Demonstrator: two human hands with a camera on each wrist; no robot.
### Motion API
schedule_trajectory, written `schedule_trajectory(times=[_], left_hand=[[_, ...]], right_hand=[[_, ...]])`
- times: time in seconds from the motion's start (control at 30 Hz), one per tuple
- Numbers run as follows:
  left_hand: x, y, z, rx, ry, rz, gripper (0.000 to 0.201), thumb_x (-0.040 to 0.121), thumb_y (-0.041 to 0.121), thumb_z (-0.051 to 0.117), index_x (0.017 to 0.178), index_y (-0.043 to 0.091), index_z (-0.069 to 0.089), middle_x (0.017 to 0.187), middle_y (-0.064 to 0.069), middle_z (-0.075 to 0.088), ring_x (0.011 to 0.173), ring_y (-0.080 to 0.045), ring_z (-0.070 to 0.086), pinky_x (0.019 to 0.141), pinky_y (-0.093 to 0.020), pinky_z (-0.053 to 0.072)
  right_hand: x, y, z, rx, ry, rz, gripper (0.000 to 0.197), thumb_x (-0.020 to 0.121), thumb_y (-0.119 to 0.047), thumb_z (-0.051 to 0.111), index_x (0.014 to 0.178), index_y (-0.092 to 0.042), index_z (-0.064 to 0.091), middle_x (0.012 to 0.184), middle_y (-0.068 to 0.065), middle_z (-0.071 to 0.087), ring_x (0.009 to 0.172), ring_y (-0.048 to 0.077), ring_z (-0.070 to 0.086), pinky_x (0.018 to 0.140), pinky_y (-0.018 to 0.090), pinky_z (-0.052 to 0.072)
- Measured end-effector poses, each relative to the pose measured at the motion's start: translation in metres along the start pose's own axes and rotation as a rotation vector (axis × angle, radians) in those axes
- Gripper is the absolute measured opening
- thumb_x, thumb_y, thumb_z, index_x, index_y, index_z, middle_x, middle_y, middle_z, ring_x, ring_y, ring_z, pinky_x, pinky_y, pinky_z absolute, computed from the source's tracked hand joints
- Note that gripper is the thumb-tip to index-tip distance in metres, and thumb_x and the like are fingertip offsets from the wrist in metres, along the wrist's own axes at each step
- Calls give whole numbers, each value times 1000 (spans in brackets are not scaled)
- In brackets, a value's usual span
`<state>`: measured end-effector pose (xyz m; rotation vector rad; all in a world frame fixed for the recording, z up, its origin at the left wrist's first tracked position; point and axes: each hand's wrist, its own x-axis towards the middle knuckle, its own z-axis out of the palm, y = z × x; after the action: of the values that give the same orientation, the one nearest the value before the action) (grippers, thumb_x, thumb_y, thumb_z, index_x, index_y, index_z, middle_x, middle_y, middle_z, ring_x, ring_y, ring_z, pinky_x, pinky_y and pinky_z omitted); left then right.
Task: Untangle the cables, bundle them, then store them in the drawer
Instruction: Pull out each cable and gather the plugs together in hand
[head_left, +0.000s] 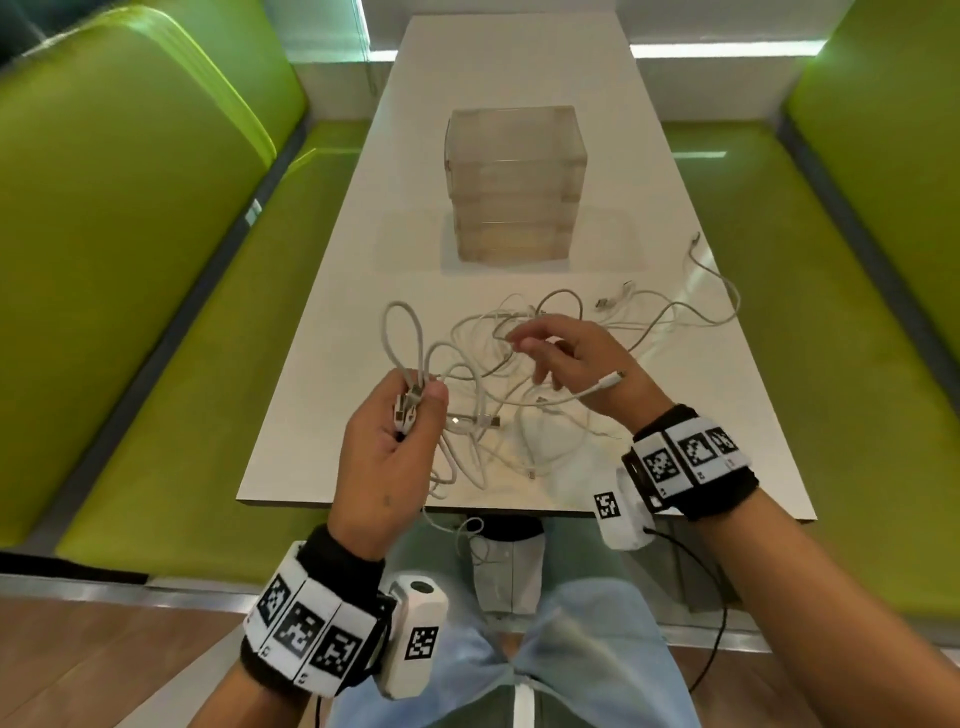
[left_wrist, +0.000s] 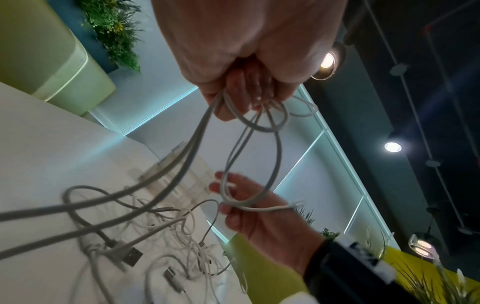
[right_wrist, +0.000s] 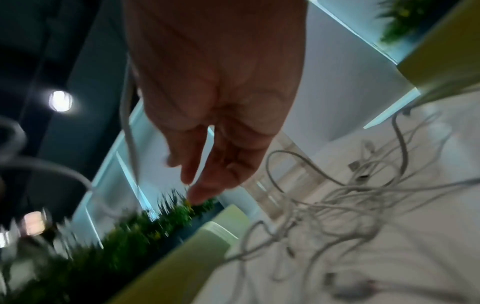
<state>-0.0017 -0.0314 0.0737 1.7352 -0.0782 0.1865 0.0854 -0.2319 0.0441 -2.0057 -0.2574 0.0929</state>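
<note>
A tangle of white cables (head_left: 519, 431) lies on the near part of the white table (head_left: 519, 73). My left hand (head_left: 400, 421) is raised above the table's near edge and grips a folded bunch of one cable, whose loops (head_left: 402, 332) stand up from the fist. In the left wrist view the fingers (left_wrist: 241, 88) curl round those strands. My right hand (head_left: 550, 353) hovers over the tangle with relaxed, extended fingers (right_wrist: 215, 156). A cable end with a connector (head_left: 615, 376) drapes across its back. The clear drawer unit (head_left: 514, 182) stands mid-table, drawers closed.
Green padded benches (head_left: 130, 234) (head_left: 857, 260) run along both sides of the table. One cable strand (head_left: 452, 525) hangs over the near table edge toward my lap. More cable ends (head_left: 696, 244) trail to the right of the tangle.
</note>
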Motion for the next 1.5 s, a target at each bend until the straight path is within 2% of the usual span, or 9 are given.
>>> schedule_trajectory(times=[0.13, 0.23, 0.33, 0.43, 0.7, 0.9, 1.27, 1.37, 1.5], left_hand=[[1, -9, 0, 112, -239, -57, 17, 96, 26, 52, 83, 19, 60, 60, 11, 56, 53, -7, 44, 52, -21, 38], [0, -13, -1, 213, -417, -54, 20, 93, 36, 55, 96, 19, 66, 84, -1, 70, 75, -20, 61, 72, -35, 49], [-3, -12, -3, 45, -320, -119, 19, 87, 30, 64, 102, 21, 63, 71, 7, 62, 61, -6, 53, 59, -21, 43], [-1, -15, -14, -158, -161, -163, 44, 78, 36, 73, 117, 26, 56, 66, 6, 44, 54, -6, 39, 50, -17, 37], [12, -11, -20, -438, -66, -161, 18, 88, 16, 46, 103, 15, 56, 61, 8, 36, 53, -9, 28, 52, -22, 27], [11, -13, -20, -454, -47, -165, 14, 92, 22, 42, 92, 15, 54, 58, 9, 34, 53, -9, 28, 51, -20, 30], [8, -12, -16, -431, -82, -145, 10, 91, 23, 43, 90, 16, 52, 61, 10, 37, 57, -9, 30, 54, -20, 31], [8, -13, -15, -431, -88, -150, 17, 91, 24, 46, 101, 16, 57, 61, 8, 36, 57, -9, 30, 56, -22, 30], [9, -15, -16, -415, -131, -119, 38, 83, 52, 64, 101, 19, 61, 60, 9, 35, 56, -10, 30, 55, -24, 30]], right_hand=[[-30, -37, 3, 242, -420, 15, 61, 83, -12, 68, 135, -34, 45, 122, 1, 60, 77, 6, 65, 70, 28, 54], [-40, -40, 16, 206, -497, -27, 61, 79, -13, 73, 132, -30, 48, 101, -3, 68, 82, 6, 65, 78, 26, 51], [-46, -32, 17, 146, -189, -49, 13, 91, -17, 59, 102, -12, 66, 79, 8, 69, 60, 9, 59, 58, 17, 46], [-54, -16, 15, 178, -63, 40, 15, 94, -17, 56, 90, -7, 66, 73, 7, 70, 52, 11, 56, 48, 13, 40], [-93, -10, 57, 325, -570, 185, 15, 98, -18, 47, 93, -5, 52, 80, 14, 68, 56, 19, 61, 52, 26, 50], [-110, -9, 75, 356, -998, 337, 11, 100, -11, 41, 92, -11, 49, 64, 2, 64, 45, 8, 58, 45, 17, 48], [-113, 29, 73, -157, -603, 315, 47, 83, -15, 68, 124, -21, 47, 125, 4, 56, 75, 21, 64, 58, 32, 57], [-115, 26, 63, -394, -676, 267, 46, 82, -19, 68, 125, -20, 51, 116, 2, 63, 67, 17, 59, 50, 19, 45], [-107, 2, 30, -560, -624, 237, 23, 84, -35, 65, 86, -12, 65, 80, 7, 71, 53, 11, 55, 58, 30, 46]])
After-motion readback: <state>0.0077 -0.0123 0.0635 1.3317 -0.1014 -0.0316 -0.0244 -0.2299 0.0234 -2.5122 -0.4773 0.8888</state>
